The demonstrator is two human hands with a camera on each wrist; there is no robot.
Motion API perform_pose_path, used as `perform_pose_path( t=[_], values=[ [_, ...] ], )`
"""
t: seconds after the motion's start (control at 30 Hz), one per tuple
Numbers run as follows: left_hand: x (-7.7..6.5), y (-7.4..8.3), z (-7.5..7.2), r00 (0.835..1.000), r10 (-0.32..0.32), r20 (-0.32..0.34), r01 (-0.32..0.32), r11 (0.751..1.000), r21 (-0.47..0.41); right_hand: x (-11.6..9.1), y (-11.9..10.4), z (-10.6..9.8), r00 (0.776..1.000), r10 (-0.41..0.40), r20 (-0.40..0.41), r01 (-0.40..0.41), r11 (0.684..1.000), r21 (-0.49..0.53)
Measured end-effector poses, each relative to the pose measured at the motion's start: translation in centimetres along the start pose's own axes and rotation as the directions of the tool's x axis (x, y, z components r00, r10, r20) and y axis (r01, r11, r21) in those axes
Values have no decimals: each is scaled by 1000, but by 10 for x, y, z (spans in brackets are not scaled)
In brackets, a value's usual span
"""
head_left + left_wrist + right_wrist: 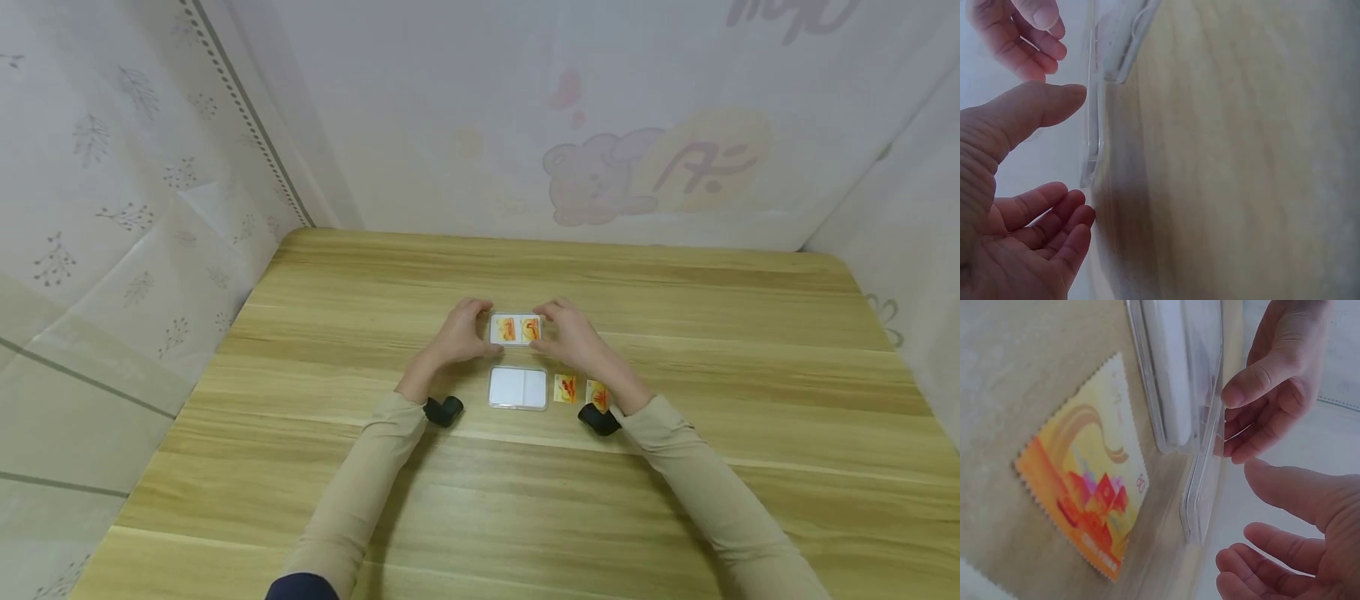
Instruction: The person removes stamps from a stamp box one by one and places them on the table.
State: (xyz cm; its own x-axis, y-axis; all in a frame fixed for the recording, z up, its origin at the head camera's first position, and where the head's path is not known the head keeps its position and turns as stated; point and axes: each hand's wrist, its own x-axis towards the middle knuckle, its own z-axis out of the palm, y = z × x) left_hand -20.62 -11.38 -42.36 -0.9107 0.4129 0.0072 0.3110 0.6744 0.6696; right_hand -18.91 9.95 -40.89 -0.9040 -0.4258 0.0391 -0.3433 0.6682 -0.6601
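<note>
A clear flat case (517, 316) lies on the table with two orange-and-yellow stamps, a left one (506, 330) and a right one (530, 330), showing in it. My left hand (460, 333) is around its left end, thumb near the front corner and fingers near the back one. At its right end my right hand (573, 337) is spread the same way. In the right wrist view a gap shows between the right thumb and the case. Whether the left fingertips touch the case, I cannot tell. Nearer to me lies a second clear case (507, 387) with a white inside.
Right of the nearer case lie two loose stamps, one (565, 388) beside it and another (596, 393) under my right wrist. Black wrist devices, left (444, 412) and right (598, 420), hang low over the wooden table (517, 500). A printed curtain (420, 125) stands behind the table.
</note>
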Motion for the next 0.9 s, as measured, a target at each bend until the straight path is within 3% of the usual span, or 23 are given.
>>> perform_pose_path(
  t=[0.43,0.9],
  values=[
    [3,-5,1,1000,23,10,-24,1000,20,13,3,0,998,-5,57,9,998,-69],
    [6,-6,1,1000,2,28,-2,1000,15,26,8,-2,991,-13,135,30,991,-127]
  ],
)
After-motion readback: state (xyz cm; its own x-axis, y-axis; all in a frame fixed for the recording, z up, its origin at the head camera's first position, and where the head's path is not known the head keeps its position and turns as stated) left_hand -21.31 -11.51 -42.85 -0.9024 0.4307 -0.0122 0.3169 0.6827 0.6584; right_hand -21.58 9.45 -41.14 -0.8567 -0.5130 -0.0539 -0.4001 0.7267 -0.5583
